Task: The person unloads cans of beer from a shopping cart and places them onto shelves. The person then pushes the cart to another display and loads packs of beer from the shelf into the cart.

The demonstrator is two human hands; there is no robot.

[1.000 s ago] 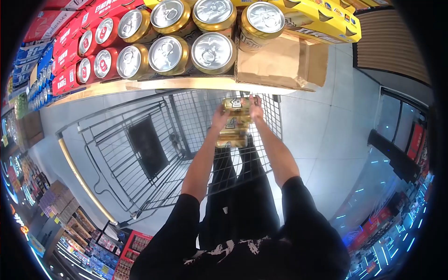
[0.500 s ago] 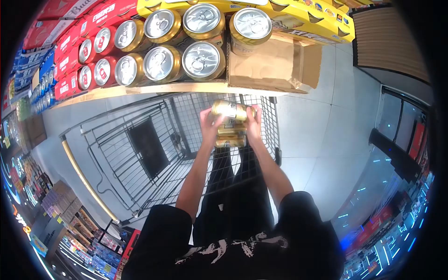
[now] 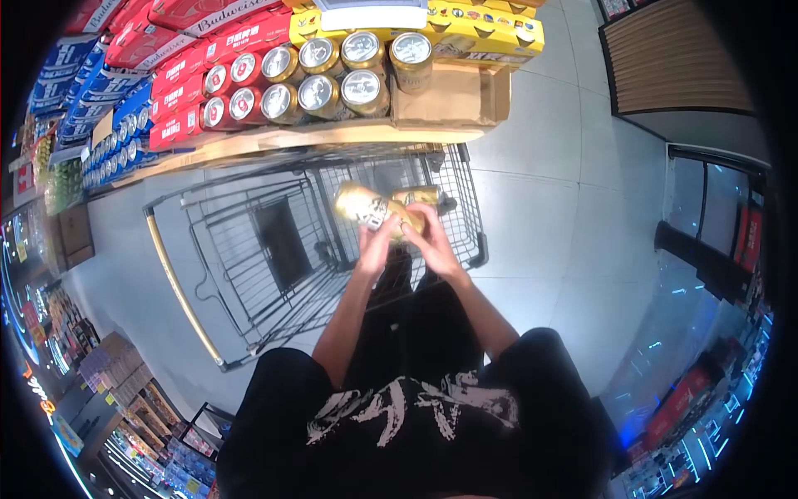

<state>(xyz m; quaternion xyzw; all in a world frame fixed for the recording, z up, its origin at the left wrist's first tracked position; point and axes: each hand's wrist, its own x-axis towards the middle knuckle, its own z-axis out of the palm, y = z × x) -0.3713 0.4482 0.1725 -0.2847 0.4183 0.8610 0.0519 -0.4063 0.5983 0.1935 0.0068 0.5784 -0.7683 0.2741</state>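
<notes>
Over the shopping cart (image 3: 465,187), a gold can (image 3: 362,205) is raised and tilted between my two hands. My left hand (image 3: 376,243) has its fingers closed at the lower side of this can. My right hand (image 3: 430,236) wraps round its right end, where the fingers meet those of my left hand. Another gold can (image 3: 418,195) lies behind my right hand in the cart, partly hidden by it. Whether more cans lie under my hands cannot be made out.
Above the cart is a wooden shelf edge (image 3: 316,135) with gold cans (image 3: 363,87), red cans (image 3: 243,103) and an open cardboard tray (image 3: 449,96) holding one gold can (image 3: 411,62). Yellow cartons (image 3: 482,33) stand behind. The cart's handle (image 3: 179,283) is at left.
Both hands have lifted the gold can out toward me and tilted it. My right hand has moved left, closer to my left hand. The shelf appears smaller and farther off as the view shifted.
</notes>
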